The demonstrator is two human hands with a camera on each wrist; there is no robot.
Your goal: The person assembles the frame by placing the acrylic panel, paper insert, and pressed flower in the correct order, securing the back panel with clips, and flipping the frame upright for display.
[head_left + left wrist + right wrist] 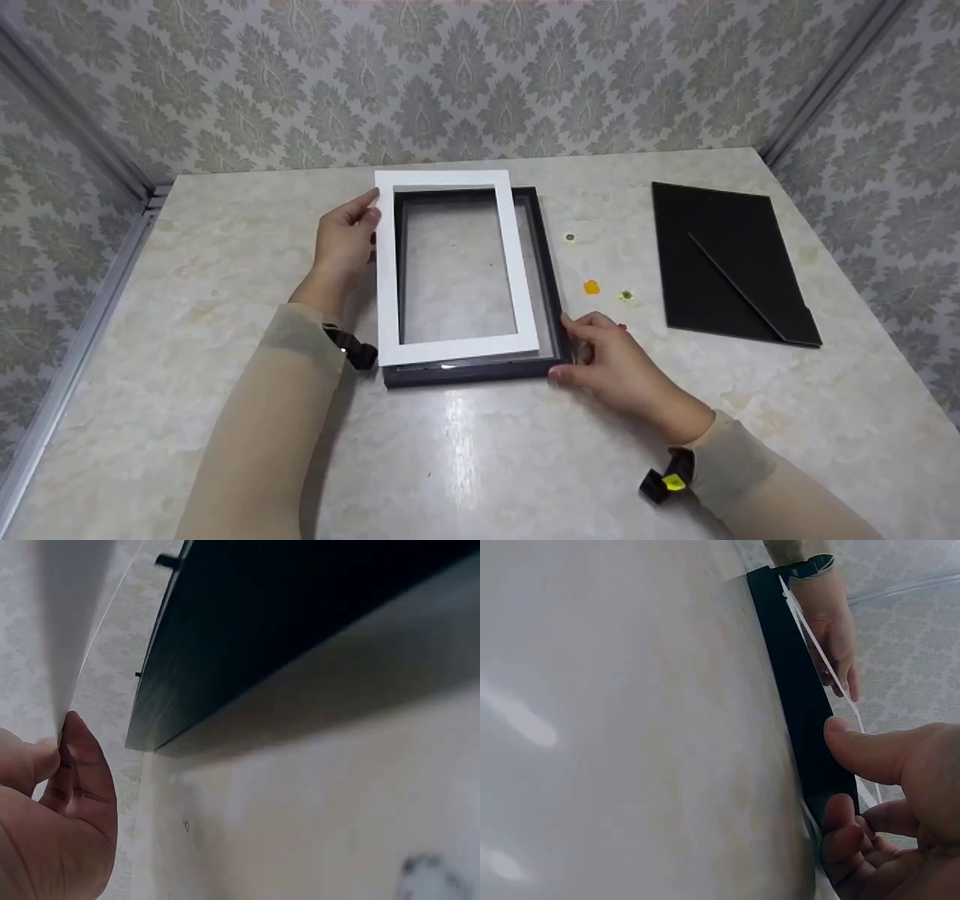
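Observation:
A white rectangular mat (387,285) is tilted over a black picture frame (553,285), shifted to its upper left. Between thumb and fingers, my left hand (341,240) pinches the mat's left edge; the left wrist view shows this hand (75,817) on the thin mat (67,607), apart from the frame's side (247,630). At the frame's lower right corner is my right hand (619,364), gripping it. In the right wrist view, the right thumb and fingers (847,746) hold the black side (795,682), and the mat's edge rises from the frame's near end.
Right of the frame lie two small pale flowers (570,237) and an orange flower-like piece (591,286). Farther right is a black backing board (720,300) with a stand leg (739,289). Patterned walls (465,75) border the marbled table (225,300).

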